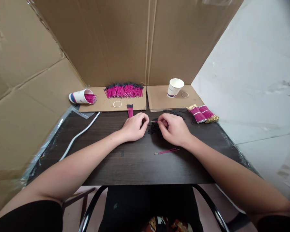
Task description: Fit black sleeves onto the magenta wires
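Observation:
My right hand (pixel 175 129) is closed in a pinch on a short magenta wire (pixel 155 121), whose gold-coloured tip points left. Facing it, my left hand (pixel 136 127) has thumb and fingertips pressed together close to that tip; whatever lies between them is too small to make out. Between and behind the hands is a loose pile of small black sleeves (pixel 155 127), partly covered by my right hand. A few magenta wires (pixel 167 151) lie on the dark table below my right hand. Just beyond my left hand rests a small row of black-ended magenta wires (pixel 130 111).
On cardboard at the back lies a wide heap of black-ended magenta wires (pixel 124 90). A tipped paper cup (pixel 78 96) holds more; an upright cup (pixel 175 88) stands right. Rubber bands (pixel 117 104), banded wire bundles (pixel 203 114) and a white cable (pixel 79 133) lie around. Cardboard walls (pixel 116 42) enclose the back.

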A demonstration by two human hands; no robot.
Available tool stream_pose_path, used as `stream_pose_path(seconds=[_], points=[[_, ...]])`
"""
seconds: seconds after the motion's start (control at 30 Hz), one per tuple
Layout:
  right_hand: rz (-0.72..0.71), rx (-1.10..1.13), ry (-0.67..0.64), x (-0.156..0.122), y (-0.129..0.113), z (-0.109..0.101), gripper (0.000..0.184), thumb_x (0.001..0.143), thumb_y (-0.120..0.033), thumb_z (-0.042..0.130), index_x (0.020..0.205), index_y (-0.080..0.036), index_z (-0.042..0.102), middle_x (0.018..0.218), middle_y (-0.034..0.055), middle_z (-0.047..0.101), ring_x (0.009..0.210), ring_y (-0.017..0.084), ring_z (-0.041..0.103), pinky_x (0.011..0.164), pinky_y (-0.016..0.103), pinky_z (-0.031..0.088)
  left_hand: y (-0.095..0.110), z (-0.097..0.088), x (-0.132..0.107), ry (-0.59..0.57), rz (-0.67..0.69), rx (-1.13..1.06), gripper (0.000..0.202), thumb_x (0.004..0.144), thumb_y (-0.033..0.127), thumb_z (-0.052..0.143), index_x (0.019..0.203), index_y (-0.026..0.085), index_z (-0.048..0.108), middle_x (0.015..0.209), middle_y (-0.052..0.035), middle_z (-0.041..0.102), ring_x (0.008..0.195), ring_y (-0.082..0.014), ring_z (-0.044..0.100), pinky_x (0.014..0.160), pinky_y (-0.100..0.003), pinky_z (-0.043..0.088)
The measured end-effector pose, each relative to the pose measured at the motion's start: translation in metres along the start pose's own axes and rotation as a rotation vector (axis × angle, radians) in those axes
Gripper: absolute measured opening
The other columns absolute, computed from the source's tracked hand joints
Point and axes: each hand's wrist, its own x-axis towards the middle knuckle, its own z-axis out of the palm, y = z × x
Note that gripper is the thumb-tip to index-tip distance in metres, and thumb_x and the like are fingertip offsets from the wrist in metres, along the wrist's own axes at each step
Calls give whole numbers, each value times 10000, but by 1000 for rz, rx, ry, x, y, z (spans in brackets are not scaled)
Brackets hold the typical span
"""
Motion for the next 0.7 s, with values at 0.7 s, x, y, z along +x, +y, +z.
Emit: stream_pose_path(seconds=[0.7], points=[[-18,-29,13,1,6,-1,74,952,-159,623,905,-216,619,778,24,644,701,194,565,693,337,390,-4,3,0,23,56,-127,88,1039,251,577,993,194,624,890,-38,668,667,-148,525,669,-321,384]])
